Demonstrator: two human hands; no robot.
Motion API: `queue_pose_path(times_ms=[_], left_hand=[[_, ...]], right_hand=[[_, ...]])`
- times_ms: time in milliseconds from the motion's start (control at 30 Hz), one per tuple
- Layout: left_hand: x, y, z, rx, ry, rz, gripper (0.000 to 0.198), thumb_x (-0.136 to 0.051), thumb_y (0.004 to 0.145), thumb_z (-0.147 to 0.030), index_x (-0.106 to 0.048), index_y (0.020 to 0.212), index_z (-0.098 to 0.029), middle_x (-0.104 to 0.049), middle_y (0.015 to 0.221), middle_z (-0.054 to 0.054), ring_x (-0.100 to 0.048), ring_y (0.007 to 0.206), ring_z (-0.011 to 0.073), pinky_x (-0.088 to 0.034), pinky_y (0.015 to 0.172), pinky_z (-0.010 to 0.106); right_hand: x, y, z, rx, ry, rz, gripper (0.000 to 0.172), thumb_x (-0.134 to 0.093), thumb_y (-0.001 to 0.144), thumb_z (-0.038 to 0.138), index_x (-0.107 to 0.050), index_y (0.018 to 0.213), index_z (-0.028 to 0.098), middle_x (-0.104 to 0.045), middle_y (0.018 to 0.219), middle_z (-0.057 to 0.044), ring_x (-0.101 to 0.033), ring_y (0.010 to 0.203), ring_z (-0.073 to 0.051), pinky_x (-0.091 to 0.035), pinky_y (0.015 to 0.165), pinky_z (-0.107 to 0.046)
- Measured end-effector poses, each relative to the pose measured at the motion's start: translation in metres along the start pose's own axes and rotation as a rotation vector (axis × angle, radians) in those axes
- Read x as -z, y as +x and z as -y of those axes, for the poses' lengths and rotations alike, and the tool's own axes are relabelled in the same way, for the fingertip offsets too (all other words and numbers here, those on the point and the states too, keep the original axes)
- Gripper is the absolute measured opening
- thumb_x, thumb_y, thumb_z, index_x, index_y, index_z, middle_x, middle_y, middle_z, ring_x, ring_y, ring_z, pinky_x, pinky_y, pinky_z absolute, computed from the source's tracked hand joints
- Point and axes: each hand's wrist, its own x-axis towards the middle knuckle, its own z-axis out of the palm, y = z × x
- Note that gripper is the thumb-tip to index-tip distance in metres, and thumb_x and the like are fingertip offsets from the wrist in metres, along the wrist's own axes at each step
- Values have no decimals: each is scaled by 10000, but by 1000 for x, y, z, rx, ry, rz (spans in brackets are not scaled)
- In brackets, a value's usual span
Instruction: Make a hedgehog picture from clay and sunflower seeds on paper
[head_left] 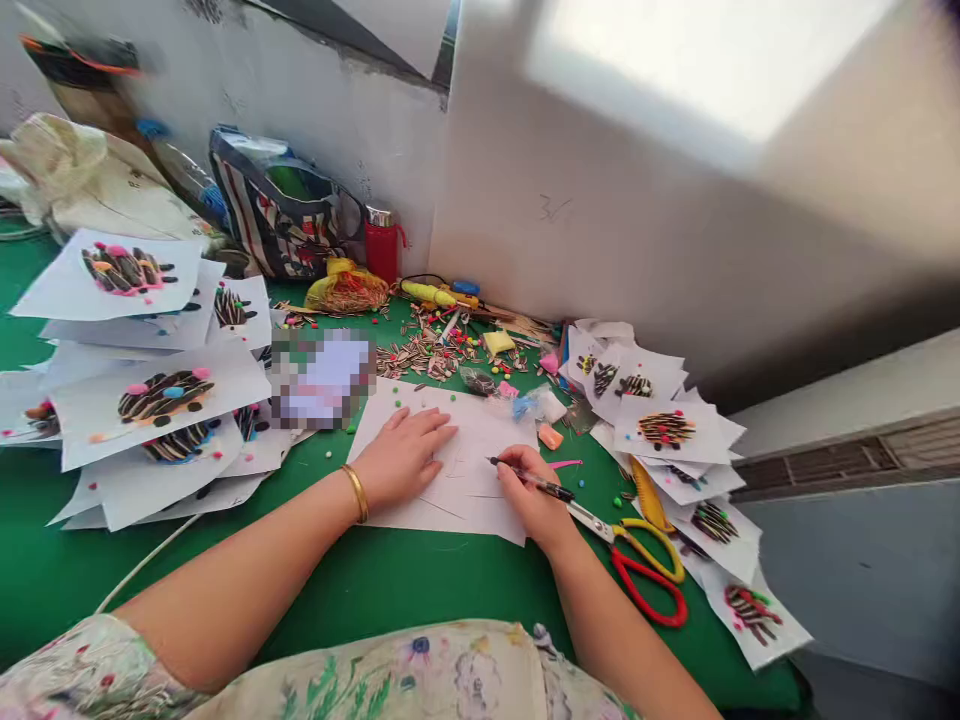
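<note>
Green table (360, 590) carries a white paper sheet (480, 510) under the left hand (401, 458), fingers spread flat, while the right hand (532, 495) grips a black pen (529, 482) (red-and-yellow scissors (645, 565) just beside)

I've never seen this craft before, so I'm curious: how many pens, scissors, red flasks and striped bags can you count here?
Pen: 1
Scissors: 1
Red flask: 1
Striped bag: 1
Total: 4

A pixelated patch (322, 378) of unreadable blur; faint pen lines (450, 465) too small to make out.
</note>
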Motion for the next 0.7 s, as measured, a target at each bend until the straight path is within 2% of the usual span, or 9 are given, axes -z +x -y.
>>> queue_pose_path(times_ms=[300,467,567,633,700], left_hand=[[2,-4,0,-4,4,-27,534,-528,863,-259,-493,1396,-262,-352,1564,59,-278,1453,279,-187,1193,528],[4,-3,-1,2,-21,-11,581,-513,864,-242,-428,1438,-259,-406,1534,57,-296,1446,256,-179,1194,529],[3,-3,-1,-1,-10,-5,518,-475,892,-233,-468,1407,-282,-416,1528,54,-294,1448,250,-169,1192,531],[2,-4,-1,-14,4,5,476,-493,912,-335,-497,1385,-277,-397,1539,71,-277,1455,269,-156,1190,540],[1,-4,-1,-31,12,14,587,-570,864,-501,-489,1395,-265,-365,1555,96,-253,1462,298,-138,1191,548]], right_hand=[[-4,-1,4,48,15,-1,173,-574,853,343,-616,968,221,-656,902,-23,-597,785,-181,-484,696,-291],[-2,1,4,18,48,-11,185,-568,845,346,-634,957,215,-672,879,-28,-599,748,-182,-486,667,-291],[-2,1,7,16,33,-7,194,-562,842,346,-663,938,212,-682,873,-35,-603,744,-188,-483,652,-292],[-3,0,9,11,14,-2,187,-563,841,342,-678,908,211,-690,876,-40,-613,770,-197,-484,666,-298],[-4,-2,10,9,0,7,178,-560,844,335,-684,882,212,-698,861,-40,-626,788,-203,-488,688,-306]])
